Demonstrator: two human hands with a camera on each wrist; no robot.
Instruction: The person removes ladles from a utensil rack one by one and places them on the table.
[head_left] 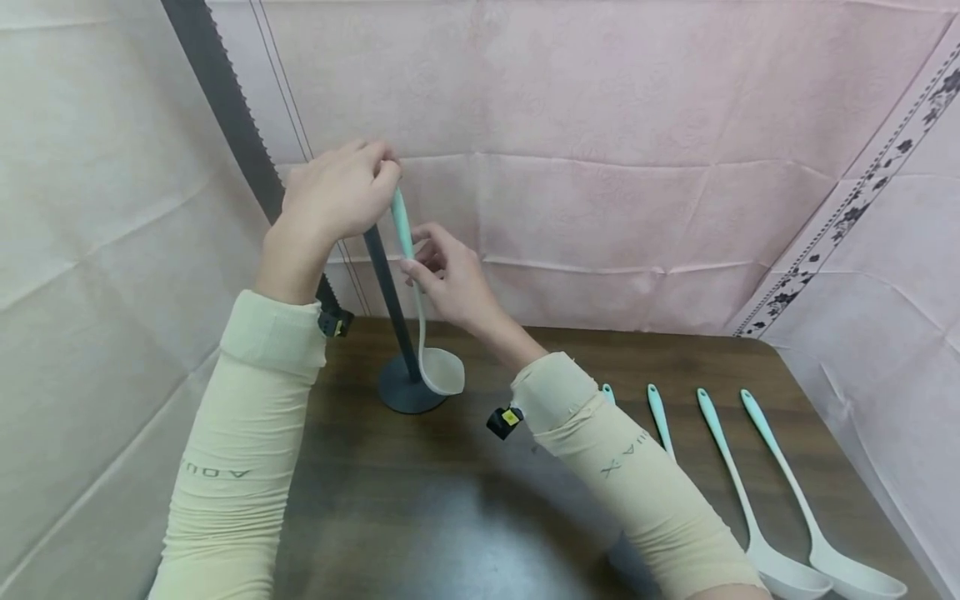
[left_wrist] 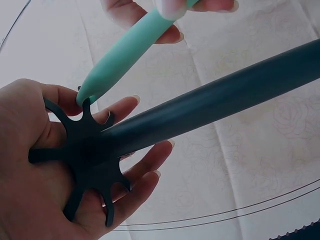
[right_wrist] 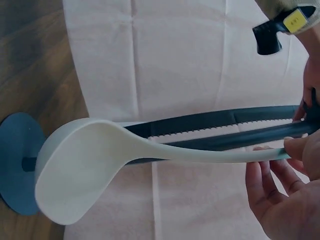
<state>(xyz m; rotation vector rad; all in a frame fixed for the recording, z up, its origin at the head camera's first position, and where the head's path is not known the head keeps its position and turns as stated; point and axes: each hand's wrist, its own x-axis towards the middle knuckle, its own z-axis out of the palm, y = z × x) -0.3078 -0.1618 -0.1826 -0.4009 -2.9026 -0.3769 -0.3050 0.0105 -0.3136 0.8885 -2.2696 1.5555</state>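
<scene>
Your sleeves [head_left: 240, 450] carry faint grey lettering, upside down from the head camera; it cannot be read for certain. Your left hand [head_left: 337, 192] curls round the spoked top [left_wrist: 82, 150] of the dark stand [head_left: 390, 300], which rises upright from its round base [head_left: 405, 393] on the table [head_left: 450, 500]. Your right hand [head_left: 450, 279] pinches the ladle [head_left: 416, 292] at mid-handle. The ladle hangs nearly upright beside the pole, mint handle end up, white bowl down near the base. Only the left wrist camera shows the handle tip meeting a notch between spokes; the right wrist camera shows the bowl's hollow. Four more ladles [head_left: 750, 500] lie on the table to your right, handles pointing away from you.
</scene>
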